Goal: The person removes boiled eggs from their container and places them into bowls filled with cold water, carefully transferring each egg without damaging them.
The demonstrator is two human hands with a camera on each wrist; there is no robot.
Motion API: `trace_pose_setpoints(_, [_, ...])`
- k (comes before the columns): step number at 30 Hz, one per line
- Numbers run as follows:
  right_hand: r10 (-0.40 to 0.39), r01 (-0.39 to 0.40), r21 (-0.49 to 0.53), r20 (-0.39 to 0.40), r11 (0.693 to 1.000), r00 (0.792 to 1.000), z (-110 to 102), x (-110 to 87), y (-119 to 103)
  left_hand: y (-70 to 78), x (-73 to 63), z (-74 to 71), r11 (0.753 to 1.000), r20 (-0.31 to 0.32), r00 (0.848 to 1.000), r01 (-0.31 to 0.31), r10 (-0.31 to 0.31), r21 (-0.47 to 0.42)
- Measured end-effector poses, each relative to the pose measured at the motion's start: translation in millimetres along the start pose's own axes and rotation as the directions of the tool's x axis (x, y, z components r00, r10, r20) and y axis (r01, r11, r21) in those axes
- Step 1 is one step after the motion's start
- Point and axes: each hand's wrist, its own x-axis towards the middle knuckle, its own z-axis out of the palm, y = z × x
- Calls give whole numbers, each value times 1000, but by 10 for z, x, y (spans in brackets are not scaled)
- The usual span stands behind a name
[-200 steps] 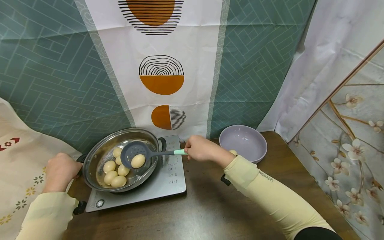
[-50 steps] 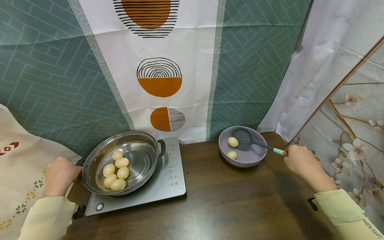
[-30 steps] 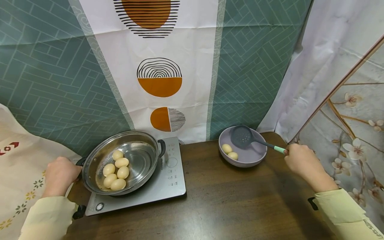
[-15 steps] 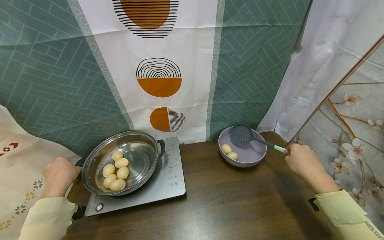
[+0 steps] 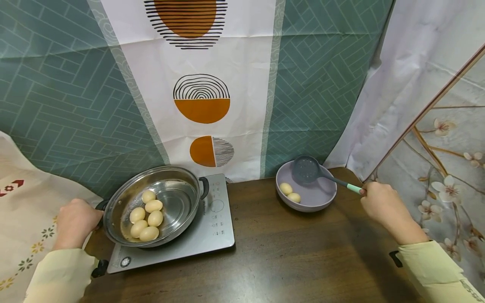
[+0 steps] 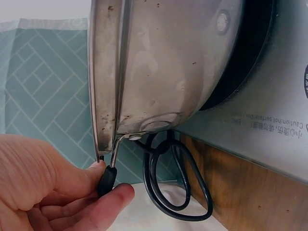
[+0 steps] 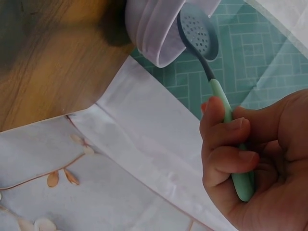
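Note:
My left hand (image 5: 77, 221) grips the black side handle (image 6: 107, 181) of a wide steel pan (image 5: 177, 235), thumb on one side and fingers on the other. Several pale eggs (image 5: 149, 233) lie together in the left half of the pan. Over at the right, my right hand (image 5: 384, 210) holds a grey slotted spoon (image 7: 198, 33) by its mint-green handle, fingers curled round it. The spoon's perforated head bears nothing and hangs over the back of a lilac bowl (image 5: 320, 194). Two eggs (image 5: 293, 197) rest side by side at the bowl's left.
Under the pan is a silver induction cooktop (image 5: 217, 227) with a touch panel on its right. A black cord (image 6: 204, 207) loops below the pan's handle. Brown wooden table (image 5: 265, 252) stretches between cooktop and bowl. Patterned cloth (image 5: 314, 84) hangs close behind.
The right hand has carried an egg on the slotted spoon from the pan to the bowl, where it rolled off beside the other egg. The spoon then lifted slightly. The left hand stayed put.

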Motion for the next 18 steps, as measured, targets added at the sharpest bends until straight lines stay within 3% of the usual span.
trace_pose_setpoints(6, [30, -31, 37, 43, 999, 999, -12, 15, -52, -2, -8, 1, 1000, -1, 1000, -1, 1, 7])
trace_pose_setpoints(18, [-66, 53, 166, 76, 985, 995, -42, 93, -401, -9, 13, 9, 1000, -18, 1000, 1, -1, 4])
